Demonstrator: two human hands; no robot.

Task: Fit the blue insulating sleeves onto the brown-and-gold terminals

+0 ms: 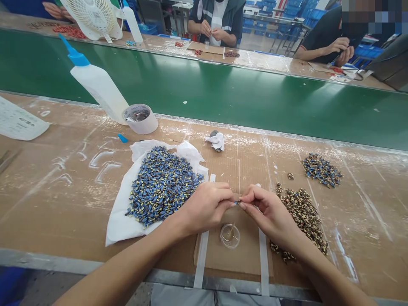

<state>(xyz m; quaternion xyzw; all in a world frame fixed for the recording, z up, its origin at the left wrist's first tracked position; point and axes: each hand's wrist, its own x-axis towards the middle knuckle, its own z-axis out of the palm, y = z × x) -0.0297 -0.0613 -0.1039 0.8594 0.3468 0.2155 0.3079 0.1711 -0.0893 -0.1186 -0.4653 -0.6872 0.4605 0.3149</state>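
Observation:
My left hand (212, 206) pinches a tiny blue piece (236, 203) at its fingertips. My right hand (267, 210) meets it there, thumb and forefinger closed on a small dark piece (239, 201) touching the blue one; fine detail is too small to see. Left of my hands, a heap of small blue, yellow and black pieces (165, 182) lies on white paper (117, 221). A pile of small brown and cream curved pieces (302, 216) lies partly behind my right forearm. Below my fingertips stands a small clear cup (230, 236) with a thin stick in it.
A smaller pile of mixed pieces (321, 170) lies at the right. Farther back are a tilted white bottle (98, 87) with a blue nozzle, a tape roll (141, 119) and crumpled tissue (216, 140). Beyond the green belt (204, 93), several people work with their hands.

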